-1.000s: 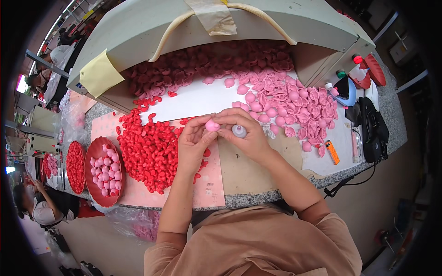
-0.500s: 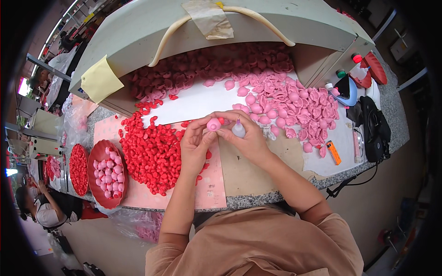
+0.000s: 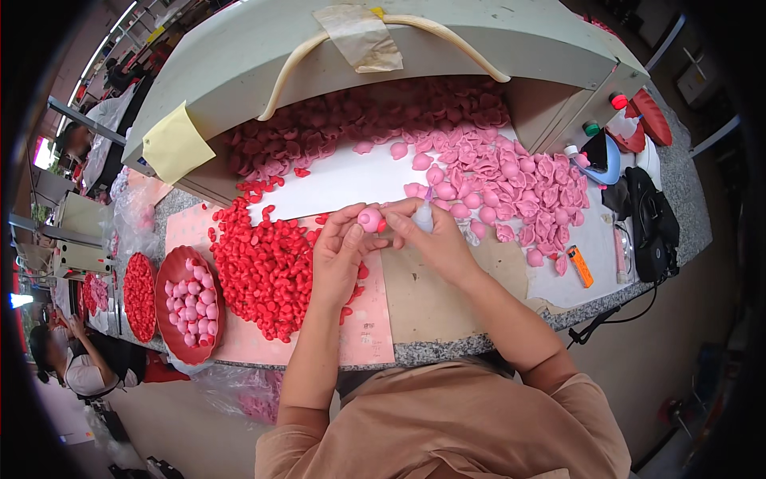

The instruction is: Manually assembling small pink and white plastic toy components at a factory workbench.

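Note:
My left hand [image 3: 337, 247] pinches a small round pink piece [image 3: 369, 219] in front of me. A small red piece [image 3: 381, 227] sits against its lower right side. The fingers of my right hand [image 3: 439, 246] meet the pieces from the right. Also in my right hand is a small whitish squeeze bottle [image 3: 424, 216], its thin purple tip pointing up and away. A heap of glossy red pieces [image 3: 267, 275] lies beside my left hand. Beyond my right hand spreads a pile of pink pieces [image 3: 519, 180], some round, some like open shells.
At the left, a red scalloped tray [image 3: 215, 339] holds pink pieces with red parts; another tray of red pieces [image 3: 139, 295] stands beside it. A grey hooded box [image 3: 447, 44] arches over the far side. An orange lighter [image 3: 580, 267] and black bag [image 3: 650, 211] lie right.
The pink piece has turned in my left fingers, and the red piece now shows at its lower right. My right fingers have shifted, and the bottle has moved slightly right.

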Motion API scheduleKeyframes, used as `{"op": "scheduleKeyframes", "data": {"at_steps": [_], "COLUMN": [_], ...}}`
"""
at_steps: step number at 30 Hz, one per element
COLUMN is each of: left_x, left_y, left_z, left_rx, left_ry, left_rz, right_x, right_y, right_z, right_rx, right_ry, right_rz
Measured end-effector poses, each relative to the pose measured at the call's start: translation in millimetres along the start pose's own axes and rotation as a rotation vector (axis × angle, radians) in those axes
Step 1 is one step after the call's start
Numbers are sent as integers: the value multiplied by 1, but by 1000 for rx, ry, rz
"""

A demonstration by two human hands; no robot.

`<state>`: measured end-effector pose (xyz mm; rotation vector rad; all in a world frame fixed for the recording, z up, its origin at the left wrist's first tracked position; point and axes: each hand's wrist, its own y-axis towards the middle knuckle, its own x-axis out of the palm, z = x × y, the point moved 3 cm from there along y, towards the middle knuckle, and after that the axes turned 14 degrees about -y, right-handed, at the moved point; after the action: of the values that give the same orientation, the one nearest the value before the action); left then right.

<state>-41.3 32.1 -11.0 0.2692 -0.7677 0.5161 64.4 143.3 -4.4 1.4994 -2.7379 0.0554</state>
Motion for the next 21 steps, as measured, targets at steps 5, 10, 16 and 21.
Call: {"op": "scheduleKeyframes", "data": {"at_steps": [5, 10, 16, 21], "left_x": [-2, -8, -5, -8], "left_y": [-1, -1, -1, -2], "left_z": [0, 0, 1, 0], "left_rx": [-30, -46, -98, -133], "left_ry": [108, 235, 303, 313], "left_rz": [70, 81, 44, 35], "right_x": [0, 1, 0, -1], "right_y": [2, 3, 2, 3], "right_z": [0, 5, 5, 7], "right_rx": [106, 198, 175, 204], "right_ry": [42, 68, -17, -44], "right_rz": [-57, -77, -28, -33]}}
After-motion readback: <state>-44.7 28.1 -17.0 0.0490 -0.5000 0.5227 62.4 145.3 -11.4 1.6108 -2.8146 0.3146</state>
